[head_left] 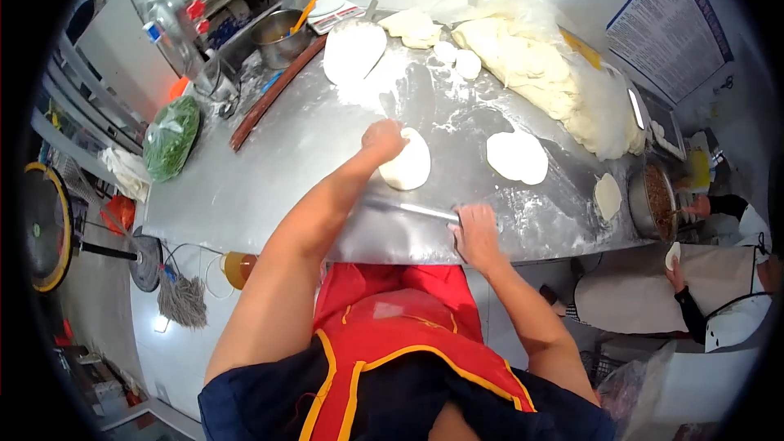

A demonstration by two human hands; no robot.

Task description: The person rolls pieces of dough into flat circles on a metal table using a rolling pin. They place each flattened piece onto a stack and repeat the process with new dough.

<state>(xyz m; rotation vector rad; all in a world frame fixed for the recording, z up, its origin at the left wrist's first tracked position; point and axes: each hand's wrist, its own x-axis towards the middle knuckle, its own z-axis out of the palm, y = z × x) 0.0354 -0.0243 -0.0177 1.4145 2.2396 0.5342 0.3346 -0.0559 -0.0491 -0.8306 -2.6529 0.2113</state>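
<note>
My left hand has its fingers closed on the upper left edge of a flat round of dough on the floured steel table. My right hand grips one end of a thin metal rolling pin, which lies across the table just below that dough. To the right are flattened dough pieces that overlap, and a smaller oval piece lies near the bowl of filling.
A large dough mass under plastic, small dough balls, a flour heap, a long wooden stick, a metal bowl and bagged greens surround the work area. At right, a co-worker holds dough beside a filling bowl.
</note>
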